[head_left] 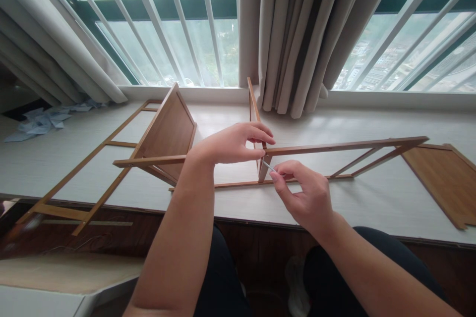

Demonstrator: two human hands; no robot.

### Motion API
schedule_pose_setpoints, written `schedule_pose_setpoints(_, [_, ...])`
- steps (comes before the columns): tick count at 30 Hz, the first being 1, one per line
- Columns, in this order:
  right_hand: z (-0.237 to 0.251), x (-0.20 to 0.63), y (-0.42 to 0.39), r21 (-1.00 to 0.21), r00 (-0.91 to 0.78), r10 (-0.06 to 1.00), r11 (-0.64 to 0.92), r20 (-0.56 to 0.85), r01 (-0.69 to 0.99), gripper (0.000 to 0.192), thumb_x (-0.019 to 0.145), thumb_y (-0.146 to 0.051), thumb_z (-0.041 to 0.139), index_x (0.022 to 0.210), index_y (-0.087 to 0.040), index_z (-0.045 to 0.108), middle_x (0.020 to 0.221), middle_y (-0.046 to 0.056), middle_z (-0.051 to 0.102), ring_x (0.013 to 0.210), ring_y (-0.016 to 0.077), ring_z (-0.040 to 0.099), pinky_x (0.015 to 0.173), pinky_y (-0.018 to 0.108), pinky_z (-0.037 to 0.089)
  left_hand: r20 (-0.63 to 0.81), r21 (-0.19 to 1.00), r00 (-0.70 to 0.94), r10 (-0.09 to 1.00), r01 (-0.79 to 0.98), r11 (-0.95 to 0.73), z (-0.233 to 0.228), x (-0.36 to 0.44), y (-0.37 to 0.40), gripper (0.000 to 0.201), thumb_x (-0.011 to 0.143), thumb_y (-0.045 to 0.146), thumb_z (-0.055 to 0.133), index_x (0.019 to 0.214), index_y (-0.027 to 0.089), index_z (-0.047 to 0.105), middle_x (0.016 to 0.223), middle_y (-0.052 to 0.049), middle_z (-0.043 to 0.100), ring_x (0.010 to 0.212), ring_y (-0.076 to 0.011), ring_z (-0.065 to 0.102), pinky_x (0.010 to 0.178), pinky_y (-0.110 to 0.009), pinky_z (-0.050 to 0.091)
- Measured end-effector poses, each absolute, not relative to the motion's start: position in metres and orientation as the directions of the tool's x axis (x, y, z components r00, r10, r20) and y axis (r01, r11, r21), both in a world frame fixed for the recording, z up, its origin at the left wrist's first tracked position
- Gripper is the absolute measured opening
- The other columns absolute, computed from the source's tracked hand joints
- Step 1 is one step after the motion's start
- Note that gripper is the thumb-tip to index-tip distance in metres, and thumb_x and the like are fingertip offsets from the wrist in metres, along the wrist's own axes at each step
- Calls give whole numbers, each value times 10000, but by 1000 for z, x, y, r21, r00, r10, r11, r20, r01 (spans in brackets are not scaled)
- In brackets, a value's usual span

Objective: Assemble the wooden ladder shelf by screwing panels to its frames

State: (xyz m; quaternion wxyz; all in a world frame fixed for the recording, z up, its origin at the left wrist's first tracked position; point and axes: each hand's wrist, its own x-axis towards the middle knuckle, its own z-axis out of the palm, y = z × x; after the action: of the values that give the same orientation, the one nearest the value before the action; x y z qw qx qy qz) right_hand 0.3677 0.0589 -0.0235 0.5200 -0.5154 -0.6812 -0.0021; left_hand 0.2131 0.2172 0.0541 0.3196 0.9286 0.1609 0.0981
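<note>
My right hand [307, 195] pinches a thin silver hex key [268, 165] between thumb and fingers. Its tip meets the joint of a brown wooden frame [334, 148], where a long rail joins a short crosspiece. My left hand [238, 143] hovers over the same joint, fingers stretched out and apart, the thumb tip at the corner beside the tool. Behind this hand a narrow wooden panel [254, 101] stands upright, partly hidden by it. Left of my forearm, another wooden panel [167, 129] stands tilted, joined to more rails. Any screw under the tool tip is too small to make out.
A ladder-like wooden frame [107, 143] overhangs the front edge at left. On the right lies a flat wooden board [442, 173]. Crumpled papers [44, 121] are at far left. Curtains [293, 34] and barred windows border the white ledge [238, 205] behind.
</note>
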Motion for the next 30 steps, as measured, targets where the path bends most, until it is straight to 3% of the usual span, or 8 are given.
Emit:
schedule_pose_setpoints(12, [-24,371,63,-473,54,652,488,756,733,162,935,-106,610,843,-228,556,725,-9,629,638,131,594,630,271,527,74,621,930,361,240,-746,54,213,217,332,890,250,649,1196,232,775,1355,-69,669,1182,-224,656,1069,-323,495])
schedule_pose_setpoints(30, [-27,373,71,-407,-62,643,552,763,728,181,954,-83,573,865,-237,542,769,9,643,686,145,610,650,273,491,85,625,931,355,228,-747,53,214,218,316,900,277,649,1183,235,782,1340,-70,677,1176,-223,656,1066,-328,498])
